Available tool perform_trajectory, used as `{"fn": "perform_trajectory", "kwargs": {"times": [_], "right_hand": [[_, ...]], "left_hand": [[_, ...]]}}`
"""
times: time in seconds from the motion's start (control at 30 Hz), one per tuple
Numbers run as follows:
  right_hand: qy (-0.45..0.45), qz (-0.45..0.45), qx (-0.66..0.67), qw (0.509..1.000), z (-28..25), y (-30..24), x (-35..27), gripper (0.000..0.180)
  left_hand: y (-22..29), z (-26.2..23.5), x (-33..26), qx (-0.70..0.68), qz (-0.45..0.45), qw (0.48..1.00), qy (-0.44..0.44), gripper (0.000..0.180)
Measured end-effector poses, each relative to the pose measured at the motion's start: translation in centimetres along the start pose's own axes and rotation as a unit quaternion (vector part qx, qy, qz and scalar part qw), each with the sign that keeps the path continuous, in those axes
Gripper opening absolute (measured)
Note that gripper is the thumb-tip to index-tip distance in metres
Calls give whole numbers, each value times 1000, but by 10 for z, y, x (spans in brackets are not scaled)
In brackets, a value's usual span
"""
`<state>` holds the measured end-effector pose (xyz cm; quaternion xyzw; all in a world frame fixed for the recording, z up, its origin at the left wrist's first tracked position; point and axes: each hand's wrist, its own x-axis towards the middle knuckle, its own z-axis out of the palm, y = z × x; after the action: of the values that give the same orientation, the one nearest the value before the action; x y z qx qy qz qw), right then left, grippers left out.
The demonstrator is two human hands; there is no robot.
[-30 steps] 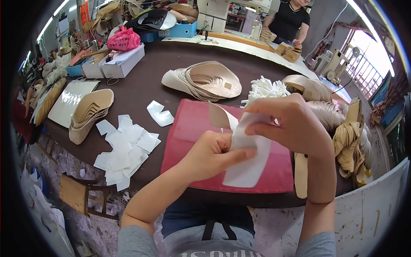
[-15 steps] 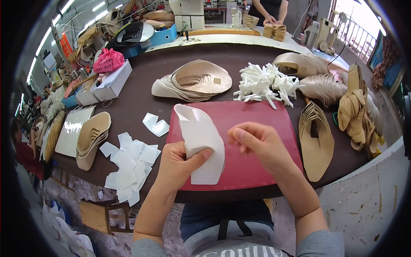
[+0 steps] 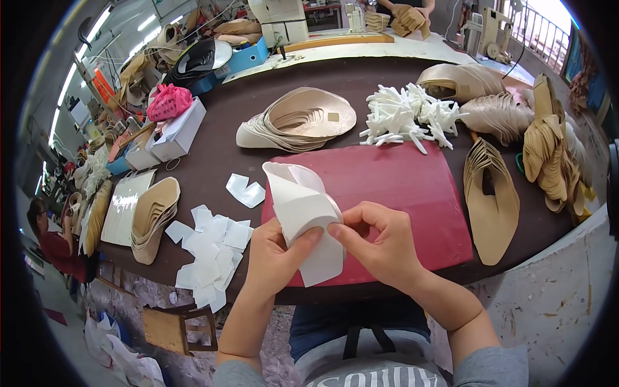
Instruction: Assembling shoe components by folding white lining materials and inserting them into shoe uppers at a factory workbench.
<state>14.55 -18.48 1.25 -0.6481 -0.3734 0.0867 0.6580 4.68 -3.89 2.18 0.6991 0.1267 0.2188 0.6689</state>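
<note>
My left hand [image 3: 276, 255] grips a white shoe upper piece [image 3: 300, 209], curved and folded over, with the thumb pressed on its front. From the other side my right hand [image 3: 383, 242] pinches the upper's right edge, its thumb close to my left thumb; the fingertips behind the edge are hidden. Both hands are over a red mat [image 3: 419, 193]. Left of them lie a loose pile of white, thin cut pieces [image 3: 209, 255] and a separate notched white piece [image 3: 245, 191].
Beyond the mat sit nested beige uppers [image 3: 322, 116] and a heap of white strips [image 3: 409, 116]. Tan stacked uppers [image 3: 493, 206] lie to the right, more beige ones [image 3: 155, 213] to the left. A white box [image 3: 177, 135] stands at the back left. Another person's hands [image 3: 422, 9] handle tan pieces at the far side.
My right hand has moved left and taken hold of the white upper's edge; before, it was apart from it. The whole view has shifted slightly.
</note>
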Motion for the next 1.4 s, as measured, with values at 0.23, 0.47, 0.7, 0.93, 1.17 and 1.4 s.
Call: {"fn": "perform_trajectory", "kwargs": {"times": [0.23,0.47,0.7,0.93,1.17,1.4], "right_hand": [[-55,12,-58,997,7,-8,0,8],[-56,-45,-92,993,18,3,-4,7],[-36,-142,-151,978,22,2,1,9],[-41,-353,-325,877,-8,-14,48,11],[-72,133,21,988,-25,11,13,7],[-25,201,231,952,6,36,-1,20]], "left_hand": [[-6,6,8,-240,10,970,29,32],[-9,-11,-1,-57,44,997,-7,30],[-12,-18,-2,-234,-19,963,129,21],[18,-36,-8,389,393,804,218,16],[-7,-44,-31,118,-11,991,68,15],[6,-17,-25,122,36,989,71,14]]}}
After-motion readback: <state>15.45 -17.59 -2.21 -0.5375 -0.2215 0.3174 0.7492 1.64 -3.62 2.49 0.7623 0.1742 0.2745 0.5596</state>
